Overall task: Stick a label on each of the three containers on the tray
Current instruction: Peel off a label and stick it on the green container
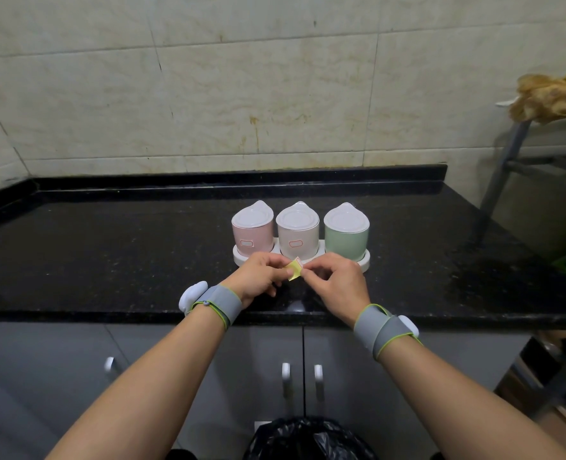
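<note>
A white tray [242,258] sits on a black counter [109,254], its long axis running left to right. It holds three lidded containers in a row: pink container [252,235], white container [297,237], green container [346,239]. The pink and white ones each carry a label facing the viewer; the green front is bare. Just before the tray, the left hand [258,280] and right hand [336,285] meet, both pinching a small yellow label sheet [293,271], tilted up to the right.
</note>
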A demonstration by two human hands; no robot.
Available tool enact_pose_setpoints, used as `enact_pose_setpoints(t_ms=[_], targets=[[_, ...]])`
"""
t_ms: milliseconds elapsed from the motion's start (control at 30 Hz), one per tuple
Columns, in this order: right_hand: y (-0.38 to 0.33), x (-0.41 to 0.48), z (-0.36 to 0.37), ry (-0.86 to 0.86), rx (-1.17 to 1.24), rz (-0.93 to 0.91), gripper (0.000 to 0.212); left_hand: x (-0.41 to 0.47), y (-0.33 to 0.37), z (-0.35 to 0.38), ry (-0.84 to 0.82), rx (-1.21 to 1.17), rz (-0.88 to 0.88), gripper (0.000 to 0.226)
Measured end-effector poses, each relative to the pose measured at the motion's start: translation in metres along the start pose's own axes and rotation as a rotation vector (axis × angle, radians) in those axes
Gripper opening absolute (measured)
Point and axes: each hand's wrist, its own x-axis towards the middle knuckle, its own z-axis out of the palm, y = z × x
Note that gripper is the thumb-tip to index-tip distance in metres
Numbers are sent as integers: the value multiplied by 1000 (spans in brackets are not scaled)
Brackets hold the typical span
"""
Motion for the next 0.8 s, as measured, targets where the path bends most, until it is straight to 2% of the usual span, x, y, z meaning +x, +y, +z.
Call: enact_pose_setpoints(t_ms=[433, 800], targets=[[-3, -2, 0, -36, -155, -75, 8, -2, 2, 1, -12, 38, -2, 15], [-3, -3, 0, -32, -150, -79, 6, -2, 3, 1, -18, 50, -2, 14]])
